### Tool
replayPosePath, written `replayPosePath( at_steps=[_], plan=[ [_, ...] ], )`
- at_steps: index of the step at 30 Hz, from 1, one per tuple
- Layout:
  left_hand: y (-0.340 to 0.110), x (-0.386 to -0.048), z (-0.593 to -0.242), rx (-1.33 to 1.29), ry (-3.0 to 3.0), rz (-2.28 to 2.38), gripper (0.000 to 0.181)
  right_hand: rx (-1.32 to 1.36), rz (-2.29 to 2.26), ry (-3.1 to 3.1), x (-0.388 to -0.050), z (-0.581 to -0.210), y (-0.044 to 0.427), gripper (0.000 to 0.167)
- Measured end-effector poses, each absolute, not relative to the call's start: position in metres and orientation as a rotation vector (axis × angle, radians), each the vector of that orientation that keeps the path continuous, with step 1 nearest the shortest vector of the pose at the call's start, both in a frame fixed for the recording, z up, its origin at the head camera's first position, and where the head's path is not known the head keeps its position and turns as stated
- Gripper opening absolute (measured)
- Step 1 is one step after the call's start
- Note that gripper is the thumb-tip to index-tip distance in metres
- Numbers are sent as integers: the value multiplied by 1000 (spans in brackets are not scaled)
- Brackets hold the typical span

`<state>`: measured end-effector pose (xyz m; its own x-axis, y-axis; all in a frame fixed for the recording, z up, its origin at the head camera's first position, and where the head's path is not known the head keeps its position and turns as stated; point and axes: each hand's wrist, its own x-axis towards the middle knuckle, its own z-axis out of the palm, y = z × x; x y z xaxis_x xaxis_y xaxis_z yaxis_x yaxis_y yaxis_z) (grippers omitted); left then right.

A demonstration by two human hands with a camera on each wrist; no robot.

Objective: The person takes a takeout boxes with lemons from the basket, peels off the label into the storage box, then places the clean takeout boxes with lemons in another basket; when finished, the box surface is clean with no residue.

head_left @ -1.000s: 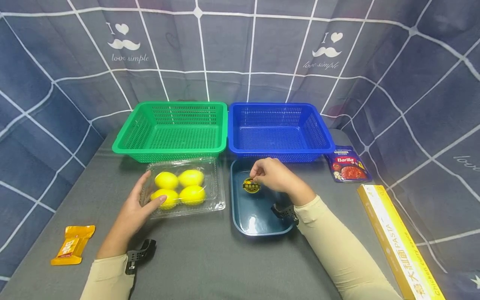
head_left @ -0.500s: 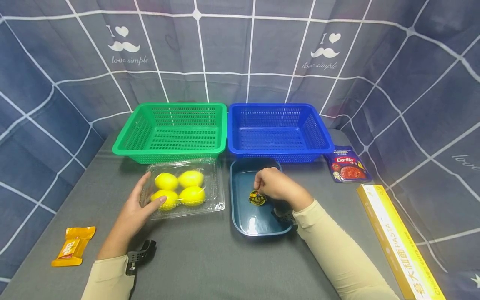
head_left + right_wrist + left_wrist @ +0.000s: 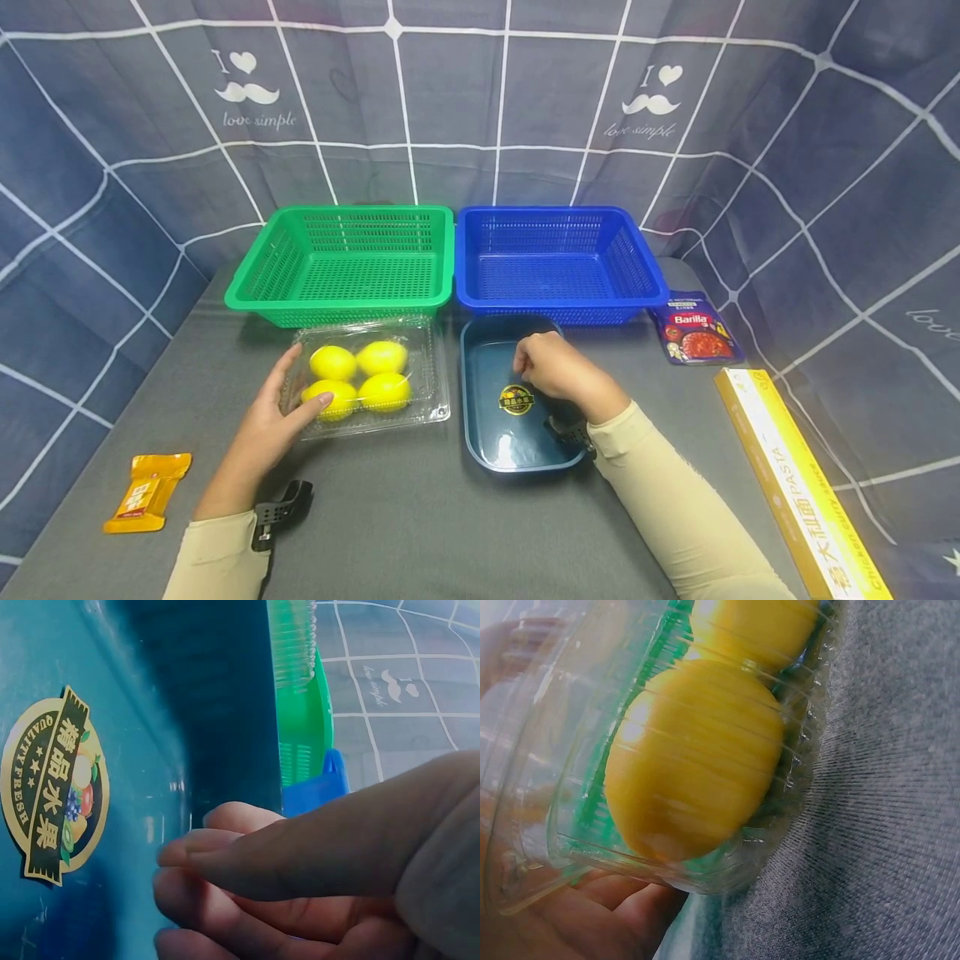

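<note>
Box touching left hand, sticker near right hand

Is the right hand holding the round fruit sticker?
No, in the right wrist view the sticker lies flat on the teal tray, apart from the right hand.

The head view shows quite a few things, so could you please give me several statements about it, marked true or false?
1. Four yellow oval fruits lie in the clear plastic rectangular box. True.
2. The green plastic mesh basket stands left of the blue plastic mesh basket. True.
3. The round black-and-gold sticker lies in the green basket. False: it lies in the dark teal rectangular tray.
4. The left hand touches the clear box. True.
5. The fingers of the right hand pinch the sticker. False: they are apart from it.
6. The long yellow-and-white carton lies on the left. False: it lies on the right.
</note>
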<state>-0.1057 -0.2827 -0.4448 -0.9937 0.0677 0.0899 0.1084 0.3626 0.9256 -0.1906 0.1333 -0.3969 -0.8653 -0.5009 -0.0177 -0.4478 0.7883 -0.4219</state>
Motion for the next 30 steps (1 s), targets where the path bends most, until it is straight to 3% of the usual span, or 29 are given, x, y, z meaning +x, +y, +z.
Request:
replayPosePath(
  at_steps=[9,16,23,30],
  plan=[
    [-282,-104,-443,-157,-2575,-1730,96,-713,-776,2911,-192,-396,141,17],
    [-282,-104,-443,-156,-2572,-1734,96,-525,-1066,2936,-197,-398,151,7],
    [-283,-106,-443,-144,-2567,-1741,96,-219,-1589,2785,-200,-400,160,17],
    [-282,-107,-445,-162,-2544,-1765,98,55,-2407,2227,-209,-406,171,4]
  ],
)
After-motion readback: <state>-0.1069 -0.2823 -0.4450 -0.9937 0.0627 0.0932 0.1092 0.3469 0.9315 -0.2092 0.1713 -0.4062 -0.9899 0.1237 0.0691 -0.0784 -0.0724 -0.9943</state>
